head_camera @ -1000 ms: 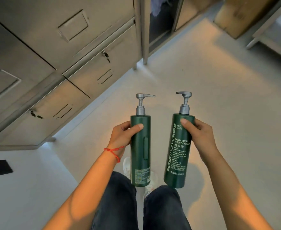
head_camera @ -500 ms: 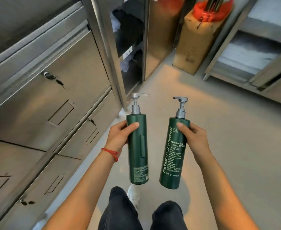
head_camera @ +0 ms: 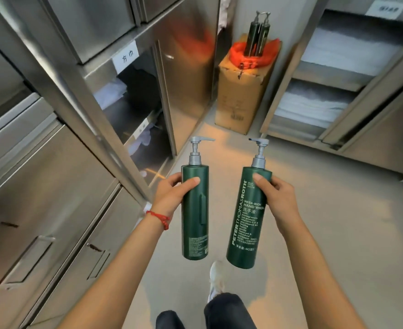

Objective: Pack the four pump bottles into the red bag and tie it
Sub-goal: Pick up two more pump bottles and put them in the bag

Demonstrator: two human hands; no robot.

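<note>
Left hand [head_camera: 172, 193] and right hand [head_camera: 279, 198] each wrapped round a green pump bottle's upper body: smooth, rigid, probably heavy-ish plastic, so grip mid-body, not the pump.

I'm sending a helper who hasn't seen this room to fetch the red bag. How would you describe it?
Look to the far corner, where a tall cardboard box stands on the floor between the steel cabinets. The red bag sits on top of it, the only red thing there, with two dark pump bottles sticking up out of it.
</note>
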